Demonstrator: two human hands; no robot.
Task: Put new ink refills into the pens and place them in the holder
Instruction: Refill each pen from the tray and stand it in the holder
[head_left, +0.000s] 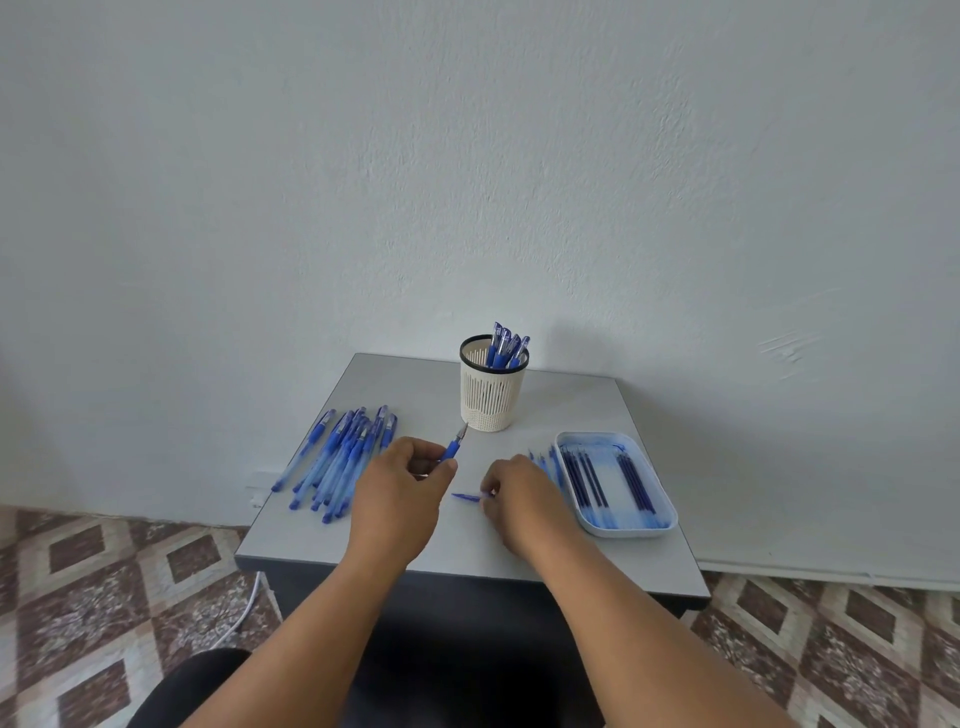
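Observation:
My left hand (400, 488) grips a blue pen (456, 442) whose bare tip points up and away toward the holder. My right hand (524, 499) pinches a blue pen cap (467, 497) just above the table. A cream slotted holder (493, 395) stands at the back middle with several capped blue pens (506, 348) upright in it. A pile of several blue pens (340, 457) lies at the left of the table. At the right, a white tray (618, 486) holds several dark blue refills (636, 480). More refills (545, 462) lie on the table beside the tray, partly hidden by my right hand.
The small grey table (571, 405) stands against a pale wall. Its front edge (467, 569) is near my dark-clad lap. A patterned tile floor surrounds it, and a white cable (244, 613) runs down at the front left.

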